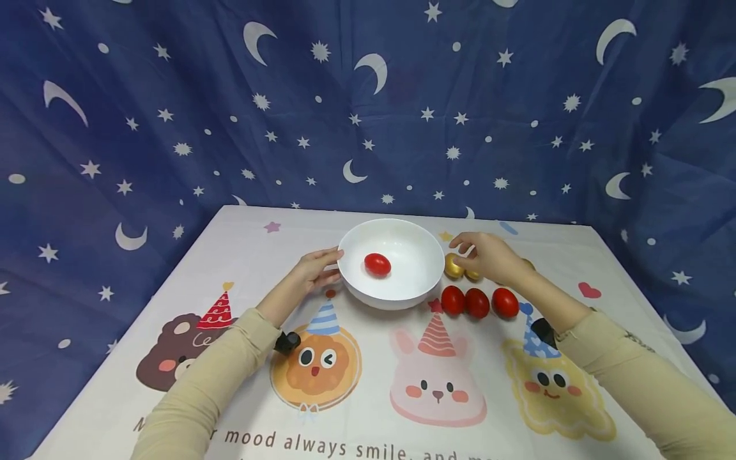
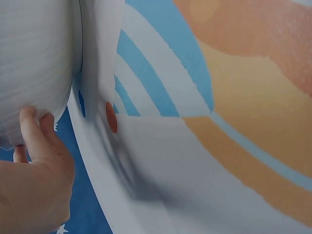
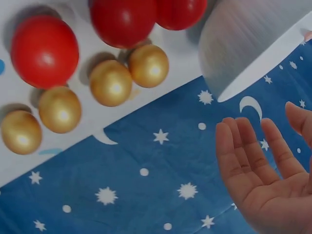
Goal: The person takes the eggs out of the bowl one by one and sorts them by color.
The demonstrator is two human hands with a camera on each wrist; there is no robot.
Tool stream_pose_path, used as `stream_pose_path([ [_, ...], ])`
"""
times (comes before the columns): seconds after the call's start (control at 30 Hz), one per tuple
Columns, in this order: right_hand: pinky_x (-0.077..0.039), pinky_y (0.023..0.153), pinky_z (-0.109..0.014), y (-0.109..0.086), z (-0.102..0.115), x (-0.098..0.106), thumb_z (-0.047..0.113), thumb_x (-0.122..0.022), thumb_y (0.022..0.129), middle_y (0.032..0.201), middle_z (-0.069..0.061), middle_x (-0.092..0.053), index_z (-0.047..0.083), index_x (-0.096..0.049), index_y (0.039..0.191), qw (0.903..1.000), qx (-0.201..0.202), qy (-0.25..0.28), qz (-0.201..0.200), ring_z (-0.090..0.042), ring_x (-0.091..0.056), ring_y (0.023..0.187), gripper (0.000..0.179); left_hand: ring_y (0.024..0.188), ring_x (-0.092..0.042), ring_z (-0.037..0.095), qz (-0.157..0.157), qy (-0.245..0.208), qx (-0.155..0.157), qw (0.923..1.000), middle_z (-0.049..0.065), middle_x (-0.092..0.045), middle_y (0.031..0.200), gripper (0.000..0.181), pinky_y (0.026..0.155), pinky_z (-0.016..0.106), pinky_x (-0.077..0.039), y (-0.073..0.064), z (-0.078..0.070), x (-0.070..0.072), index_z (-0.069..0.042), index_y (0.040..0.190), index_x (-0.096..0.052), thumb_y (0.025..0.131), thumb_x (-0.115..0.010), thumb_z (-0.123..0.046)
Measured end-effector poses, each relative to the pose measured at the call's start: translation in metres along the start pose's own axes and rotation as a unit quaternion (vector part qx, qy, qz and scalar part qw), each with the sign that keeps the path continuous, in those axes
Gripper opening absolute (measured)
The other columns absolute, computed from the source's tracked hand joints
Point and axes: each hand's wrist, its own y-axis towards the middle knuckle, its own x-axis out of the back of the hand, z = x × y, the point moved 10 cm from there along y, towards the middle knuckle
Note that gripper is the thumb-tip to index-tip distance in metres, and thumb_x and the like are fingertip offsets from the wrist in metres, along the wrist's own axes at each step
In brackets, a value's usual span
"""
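Observation:
A white bowl (image 1: 411,259) stands on the table with one red egg (image 1: 377,264) inside it. My left hand (image 1: 310,269) grips the bowl's left rim; in the left wrist view its fingers (image 2: 33,136) lie against the outer wall. Right of the bowl, my right hand (image 1: 489,257) hovers over golden eggs (image 1: 453,266) and partly hides them. The right wrist view shows that hand's palm (image 3: 273,195) bare, fingers apart and nothing held. Several golden eggs (image 3: 110,83) lie there in a loose row. Three red eggs (image 1: 477,303) sit nearer me, in front of the golden ones.
A white tablecloth (image 1: 368,370) printed with cartoon faces and lettering covers the table. Behind its far edge hangs a dark blue curtain (image 1: 322,96) with moons and stars. A black wrist device (image 1: 287,342) shows at the left cuff.

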Motion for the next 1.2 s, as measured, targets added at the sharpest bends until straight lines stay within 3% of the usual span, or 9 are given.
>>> stream_pose_path([
  [0.23, -0.062, 0.077, -0.035, 0.015, 0.012, -0.010, 0.015, -0.068, 0.087, 0.111, -0.022, -0.062, 0.002, -0.062, 0.118, 0.9989, -0.006, -0.031, 0.035, -0.033, -0.059, 0.097, 0.034, 0.101, -0.058, 0.018, 0.004, 0.000, 0.003, 1.0000, 0.013, -0.046, 0.140, 0.054, 0.068, 0.014, -0.059, 0.001, 0.003, -0.001, -0.013, 0.143, -0.041, 0.093, -0.060, -0.024],
  [0.57, -0.061, 0.082, -0.038, 0.036, 0.034, -0.023, 0.012, -0.068, 0.086, 0.110, -0.023, -0.064, 0.000, -0.062, 0.117, 0.9973, 0.040, -0.040, 0.048, -0.032, -0.063, 0.092, 0.033, 0.100, -0.060, 0.018, -0.008, 0.005, 0.006, 0.9999, 0.013, -0.048, 0.139, 0.051, 0.067, 0.015, -0.059, 0.003, 0.005, -0.001, -0.015, 0.139, -0.047, 0.092, -0.062, -0.026],
  [0.87, -0.061, 0.079, -0.033, 0.057, 0.076, -0.036, 0.014, -0.070, 0.085, 0.110, -0.020, -0.065, 0.001, -0.062, 0.118, 0.9940, 0.070, -0.035, 0.077, -0.029, -0.062, 0.093, 0.036, 0.105, -0.059, 0.019, -0.016, -0.005, 0.004, 0.9999, 0.012, -0.048, 0.139, 0.050, 0.068, 0.016, -0.059, 0.001, 0.001, 0.006, -0.016, 0.139, -0.048, 0.092, -0.062, -0.025],
  [1.03, -0.061, 0.077, -0.032, 0.069, 0.099, -0.042, 0.015, -0.069, 0.086, 0.108, -0.019, -0.066, 0.003, -0.064, 0.117, 0.9887, 0.094, -0.040, 0.110, -0.029, -0.061, 0.093, 0.034, 0.090, -0.062, 0.014, -0.012, -0.008, 0.002, 0.9999, 0.012, -0.047, 0.139, 0.050, 0.068, 0.016, -0.059, 0.001, -0.001, 0.005, -0.016, 0.139, -0.048, 0.092, -0.063, -0.025],
  [1.2, -0.060, 0.080, -0.034, 0.080, 0.113, -0.052, 0.014, -0.067, 0.087, 0.108, -0.019, -0.067, 0.001, -0.063, 0.117, 0.9815, 0.111, -0.051, 0.147, -0.029, -0.062, 0.095, 0.033, 0.091, -0.063, 0.014, -0.003, -0.014, -0.002, 0.9999, 0.014, -0.049, 0.137, 0.050, 0.071, 0.016, -0.059, 0.001, 0.002, 0.002, -0.015, 0.140, -0.047, 0.093, -0.061, -0.025],
])
